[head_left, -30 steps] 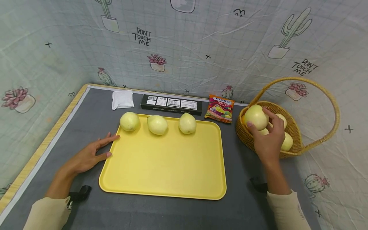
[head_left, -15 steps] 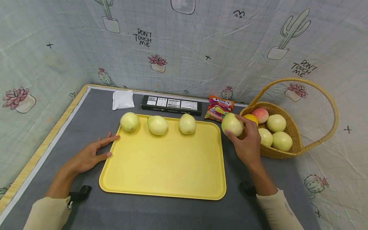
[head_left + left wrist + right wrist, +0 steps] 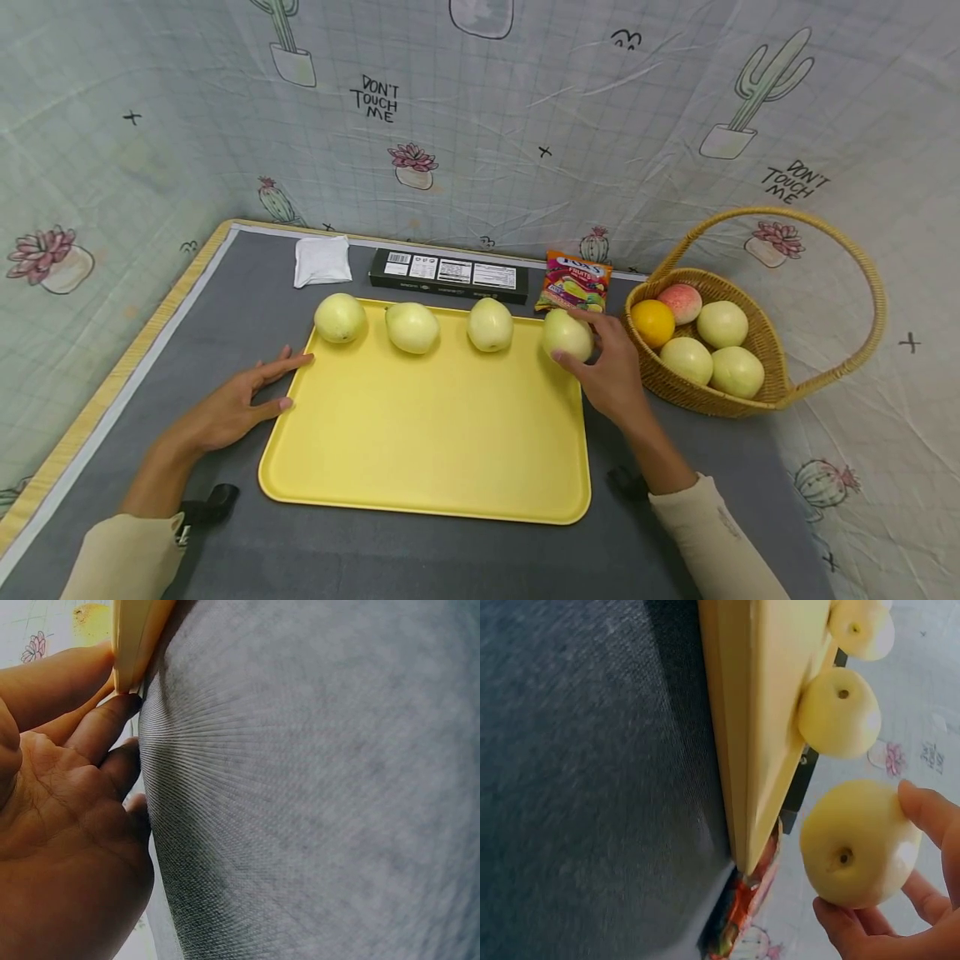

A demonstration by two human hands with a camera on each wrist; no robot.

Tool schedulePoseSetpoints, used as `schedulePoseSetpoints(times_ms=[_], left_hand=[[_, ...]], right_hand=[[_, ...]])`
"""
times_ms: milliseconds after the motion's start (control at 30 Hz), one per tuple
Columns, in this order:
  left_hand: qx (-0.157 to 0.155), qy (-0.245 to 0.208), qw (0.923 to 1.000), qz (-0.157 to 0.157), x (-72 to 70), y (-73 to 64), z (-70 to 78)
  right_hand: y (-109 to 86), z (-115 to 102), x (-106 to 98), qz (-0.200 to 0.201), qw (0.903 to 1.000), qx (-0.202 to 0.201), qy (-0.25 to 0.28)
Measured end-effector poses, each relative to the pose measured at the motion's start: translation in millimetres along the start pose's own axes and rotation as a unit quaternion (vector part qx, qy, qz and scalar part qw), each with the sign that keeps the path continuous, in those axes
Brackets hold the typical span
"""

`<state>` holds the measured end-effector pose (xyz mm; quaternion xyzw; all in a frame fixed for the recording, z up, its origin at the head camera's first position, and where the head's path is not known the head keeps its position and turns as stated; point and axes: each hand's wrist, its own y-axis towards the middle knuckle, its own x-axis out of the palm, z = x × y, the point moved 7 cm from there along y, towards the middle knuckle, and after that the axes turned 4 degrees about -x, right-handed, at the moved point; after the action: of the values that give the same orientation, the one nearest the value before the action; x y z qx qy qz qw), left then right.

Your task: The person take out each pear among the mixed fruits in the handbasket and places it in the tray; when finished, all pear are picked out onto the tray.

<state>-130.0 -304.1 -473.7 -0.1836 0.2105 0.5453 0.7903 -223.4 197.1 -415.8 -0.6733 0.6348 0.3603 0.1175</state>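
Observation:
My right hand (image 3: 611, 367) grips a pale yellow-green fruit (image 3: 567, 336), pear-like or apple-like, over the tray's far right corner. In the right wrist view the thumb and fingers curl round this fruit (image 3: 861, 844), its small dark pit facing the camera. Along the far edge of the yellow tray (image 3: 427, 425) sit three similar fruits: one at the left corner (image 3: 340, 318), another (image 3: 412, 327) beside it, and a third (image 3: 490, 325) towards the middle. My left hand (image 3: 228, 408) rests at the tray's left edge, fingers extended and touching the rim; the left wrist view shows its palm (image 3: 67, 817).
Right of the tray stands a wicker basket (image 3: 705, 404) with a tall handle, holding an orange (image 3: 652, 323), a peach (image 3: 680, 303) and several pale fruits. Behind the tray lie a white packet (image 3: 322, 261), a black box (image 3: 448, 275) and a Fox's candy bag (image 3: 574, 282).
My right hand has carried the pale fruit out of the basket and leftward to the tray's far right corner. The left hand has stayed at the tray's edge.

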Motion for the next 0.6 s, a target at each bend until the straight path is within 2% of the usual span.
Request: schedulePoseSetpoints(times_ms=[267,600], left_hand=[[0.003,0.002,1.0000,0.003,0.3,-0.7,-0.6],[0.005,0.015,0.9999,0.007,-0.6,0.0,0.5]], right_hand=[[9.0,2.2,17.0,-0.045,0.9980,0.021,-0.039],[17.2,4.2,26.7,-0.067,0.9955,0.023,-0.063]])
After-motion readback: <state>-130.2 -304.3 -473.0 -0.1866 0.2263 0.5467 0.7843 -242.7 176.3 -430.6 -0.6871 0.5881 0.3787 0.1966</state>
